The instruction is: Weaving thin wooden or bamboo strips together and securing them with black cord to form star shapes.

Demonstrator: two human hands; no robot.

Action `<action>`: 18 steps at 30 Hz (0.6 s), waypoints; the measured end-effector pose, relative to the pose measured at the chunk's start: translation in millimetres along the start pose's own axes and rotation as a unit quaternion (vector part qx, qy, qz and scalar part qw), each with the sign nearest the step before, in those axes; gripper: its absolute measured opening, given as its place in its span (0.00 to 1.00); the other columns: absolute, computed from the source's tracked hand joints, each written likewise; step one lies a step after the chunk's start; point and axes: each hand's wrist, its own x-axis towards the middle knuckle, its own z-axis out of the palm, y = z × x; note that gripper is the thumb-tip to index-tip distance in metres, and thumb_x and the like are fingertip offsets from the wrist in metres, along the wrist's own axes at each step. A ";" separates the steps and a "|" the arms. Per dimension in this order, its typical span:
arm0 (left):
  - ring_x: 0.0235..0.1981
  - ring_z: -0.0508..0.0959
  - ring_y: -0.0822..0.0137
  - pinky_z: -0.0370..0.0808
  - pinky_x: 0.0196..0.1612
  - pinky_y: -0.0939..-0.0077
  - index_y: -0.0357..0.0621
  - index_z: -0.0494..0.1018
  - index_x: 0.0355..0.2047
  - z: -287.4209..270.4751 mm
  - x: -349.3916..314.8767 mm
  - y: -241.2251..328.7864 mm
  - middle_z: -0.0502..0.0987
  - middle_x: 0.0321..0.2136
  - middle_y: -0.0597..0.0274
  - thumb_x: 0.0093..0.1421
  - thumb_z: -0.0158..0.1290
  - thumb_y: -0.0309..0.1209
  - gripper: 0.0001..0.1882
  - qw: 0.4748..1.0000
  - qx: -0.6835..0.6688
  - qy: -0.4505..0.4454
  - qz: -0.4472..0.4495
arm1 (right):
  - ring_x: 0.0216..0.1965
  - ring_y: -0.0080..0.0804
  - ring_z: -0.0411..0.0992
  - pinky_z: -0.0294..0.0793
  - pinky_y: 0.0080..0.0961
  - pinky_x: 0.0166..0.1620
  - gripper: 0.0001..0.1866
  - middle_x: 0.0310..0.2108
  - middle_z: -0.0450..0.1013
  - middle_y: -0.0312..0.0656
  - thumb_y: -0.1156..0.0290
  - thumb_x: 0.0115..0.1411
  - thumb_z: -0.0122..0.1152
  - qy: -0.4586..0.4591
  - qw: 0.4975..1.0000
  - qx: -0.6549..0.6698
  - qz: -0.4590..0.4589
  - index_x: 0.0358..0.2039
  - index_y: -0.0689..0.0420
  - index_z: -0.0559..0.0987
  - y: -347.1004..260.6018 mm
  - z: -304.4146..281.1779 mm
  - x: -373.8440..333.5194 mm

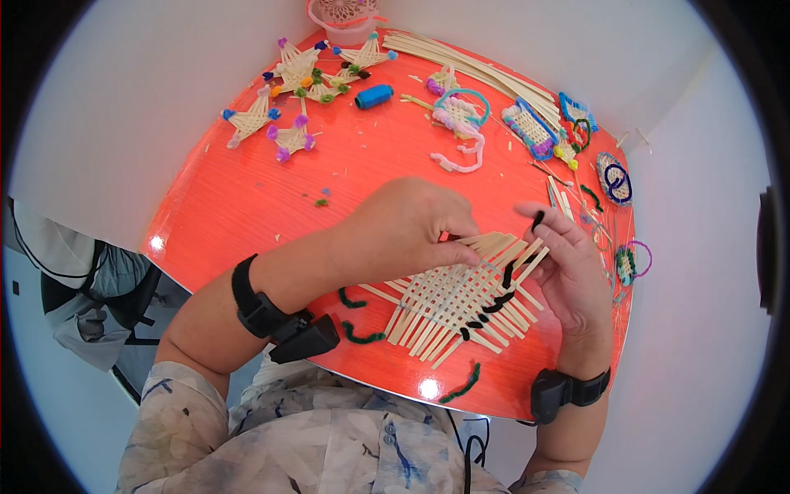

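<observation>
A lattice of woven pale bamboo strips (440,295) lies near the front of the red table, its loose strip ends sticking out on all sides. My left hand (415,222) pinches its far edge between thumb and fingers. A black pipe cleaner (496,306) winds in and out along the lattice's right side. Its upper end rises to my right hand (568,255), where thumb and forefinger close on it. Some of the right hand's other fingers are hidden. Short dark green pipe cleaners (362,336) lie beside the lattice, with another green piece (462,385) nearer the table edge.
Star-shaped woven pieces with coloured tips (298,66) lie at the far left, near a blue thread spool (374,96). Long bamboo strips (485,70) run along the back. Finished-looking woven pieces trimmed in pipe cleaner (531,129) sit at the right. A pink basket (350,33) stands in the far corner.
</observation>
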 end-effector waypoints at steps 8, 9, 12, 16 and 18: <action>0.18 0.69 0.65 0.64 0.22 0.73 0.39 0.71 0.21 -4.3 0.2 1.0 0.69 0.17 0.61 0.49 0.64 0.31 0.13 1.000 0.005 -0.006 -0.007 | 0.23 0.12 0.65 0.65 0.10 0.24 0.04 0.25 0.68 0.30 0.74 0.61 0.53 0.015 0.994 0.088 -0.060 0.36 0.56 0.71 12.2 -4.3 5.6; 0.18 0.69 0.65 0.64 0.22 0.73 0.39 0.71 0.21 -3.9 0.3 0.5 0.69 0.17 0.61 0.49 0.64 0.31 0.13 1.000 0.005 -0.006 -0.007 | 0.22 0.12 0.65 0.64 0.10 0.24 0.02 0.24 0.68 0.30 0.73 0.61 0.54 0.026 0.993 0.094 -0.062 0.34 0.55 0.71 12.0 -4.4 5.2; 0.19 0.69 0.65 0.65 0.22 0.73 0.39 0.71 0.21 -2.7 0.4 -0.2 0.70 0.17 0.62 0.50 0.64 0.32 0.13 1.000 -0.003 -0.014 0.015 | 0.21 0.12 0.64 0.62 0.10 0.23 0.03 0.23 0.68 0.29 0.72 0.60 0.56 0.053 0.998 0.012 -0.017 0.33 0.56 0.72 14.5 4.3 5.8; 0.19 0.70 0.65 0.65 0.23 0.72 0.39 0.72 0.21 -5.6 -0.4 0.7 0.71 0.17 0.62 0.49 0.64 0.33 0.13 1.000 -0.015 -0.020 -0.008 | 0.21 0.12 0.64 0.63 0.10 0.24 0.03 0.23 0.70 0.30 0.74 0.59 0.58 -0.010 0.998 -0.055 0.034 0.32 0.58 0.73 11.3 -3.5 4.8; 0.19 0.71 0.65 0.65 0.23 0.73 0.39 0.72 0.21 -6.1 -0.5 0.3 0.71 0.16 0.62 0.49 0.64 0.33 0.13 0.999 -0.022 -0.024 -0.019 | 0.23 0.13 0.66 0.65 0.11 0.27 0.03 0.25 0.71 0.31 0.74 0.58 0.58 -0.037 0.993 -0.106 0.026 0.32 0.60 0.74 7.3 -7.1 1.9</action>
